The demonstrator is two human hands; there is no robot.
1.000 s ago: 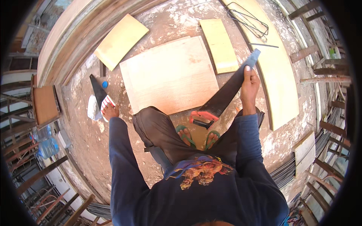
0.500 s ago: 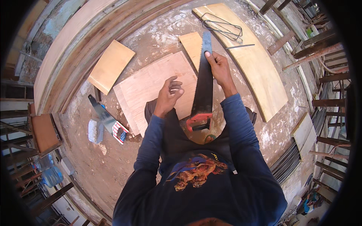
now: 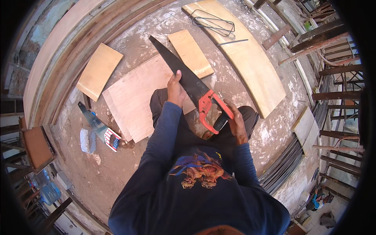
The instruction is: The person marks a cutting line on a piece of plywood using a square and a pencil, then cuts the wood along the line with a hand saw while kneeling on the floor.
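Note:
A black-bladed handsaw [image 3: 168, 54] with a red-and-black handle lies diagonally across my hands, its tip toward the upper left. My left hand [image 3: 176, 88] grips the middle of the blade, thumb on top. My right hand [image 3: 236, 122] is closed round the handle at the lower right. Beneath the saw are thin pale plywood sheets [image 3: 129, 94]. A second handsaw [image 3: 94, 122] with a red, white and blue handle lies at the left on the dusty floor, beside a whitish block [image 3: 88, 139] and under a yellowish board [image 3: 100, 70].
Another short board [image 3: 184, 47] lies ahead; a long board [image 3: 266, 86] at the right carries bent wire pieces [image 3: 211, 23]. Tall panels [image 3: 51, 78] stand at the left. Bundled rods [image 3: 282, 168], timber props [image 3: 337, 96] and blue bottles [image 3: 49, 194] line the edges.
The saw has swung to point upper left. My left hand has left the second saw and now grips the blade; my right hand has shifted from blade to handle.

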